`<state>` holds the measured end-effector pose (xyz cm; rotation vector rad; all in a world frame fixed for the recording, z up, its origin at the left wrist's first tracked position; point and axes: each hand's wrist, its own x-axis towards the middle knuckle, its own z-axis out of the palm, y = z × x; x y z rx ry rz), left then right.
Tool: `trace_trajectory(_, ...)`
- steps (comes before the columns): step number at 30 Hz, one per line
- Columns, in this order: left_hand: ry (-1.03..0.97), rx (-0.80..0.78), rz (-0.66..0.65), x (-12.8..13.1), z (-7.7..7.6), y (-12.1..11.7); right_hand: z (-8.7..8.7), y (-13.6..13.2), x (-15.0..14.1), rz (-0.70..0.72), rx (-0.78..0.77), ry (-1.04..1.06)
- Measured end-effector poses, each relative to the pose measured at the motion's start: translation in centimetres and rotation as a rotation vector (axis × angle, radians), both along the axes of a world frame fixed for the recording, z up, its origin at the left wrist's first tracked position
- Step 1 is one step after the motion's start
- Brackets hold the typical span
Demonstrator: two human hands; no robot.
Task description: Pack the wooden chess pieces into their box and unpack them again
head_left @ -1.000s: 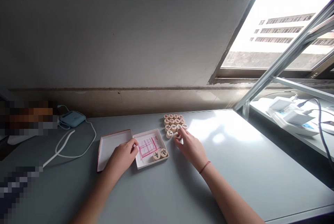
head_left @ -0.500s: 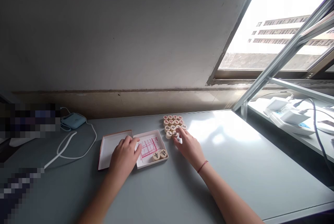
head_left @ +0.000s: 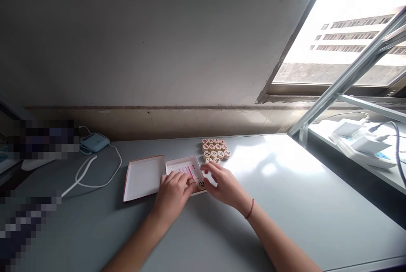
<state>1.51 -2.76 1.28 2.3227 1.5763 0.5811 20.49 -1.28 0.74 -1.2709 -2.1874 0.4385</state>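
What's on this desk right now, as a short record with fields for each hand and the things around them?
left hand: resting on the shallow white cardboard box tray, covering its near part
right hand: fingers at the tray's right edge, by a round wooden game piece
loose pieces: cluster of round wooden discs behind the tray
beside tray: open white box lid
far left: pale blue device with white cable
surface: grey table

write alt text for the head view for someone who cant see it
Both hands meet over a small open box on a grey table: the left hand rests in it, the right hand reaches its edge. Round wooden pieces cluster behind, the box lid alongside.
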Motion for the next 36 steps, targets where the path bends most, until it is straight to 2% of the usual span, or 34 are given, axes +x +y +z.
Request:
trace_trajectory(3, -0.231, -0.04, 0.028, 0.0, 0.4, 0.0, 0.3, -0.3, -0.2, 0.199, 0.043, 0.04)
trace_trajectory(7, -0.462, -0.156, 0.062, 0.4, 1.3, -0.5, 0.4, -0.6, -0.9, 0.211, 0.142, 0.123)
trace_trajectory(11, -0.499, -0.193, 0.063, 0.6, 1.9, -0.8, 0.9, -0.8, -1.2, 0.247, 0.194, 0.167)
trace_trajectory(14, -0.431, -0.15, 0.025, 0.3, 1.5, -0.6, 1.7, -0.5, -0.1, 0.182, 0.152, 0.122)
trace_trajectory(17, -0.21, -0.043, -0.034, -0.1, 0.9, -0.3, 2.1, 0.4, 2.4, -0.065, 0.069, 0.023)
trace_trajectory(20, 0.028, -0.036, -0.068, -0.2, 0.4, -0.3, 1.6, 1.5, 5.3, -0.265, -0.046, -0.119)
trace_trajectory(25, 0.15, -0.068, -0.113, 0.0, 0.3, -0.5, 0.2, 2.7, 7.3, -0.293, -0.235, -0.2)
trace_trajectory(30, 0.125, -0.12, -0.101, 0.0, 0.6, -0.6, -0.1, 2.9, 7.0, -0.295, -0.231, -0.24)
trace_trajectory(36, 0.095, -0.095, -0.12, -0.2, 0.7, -0.5, -0.5, 3.1, 6.9, -0.305, -0.166, -0.263)
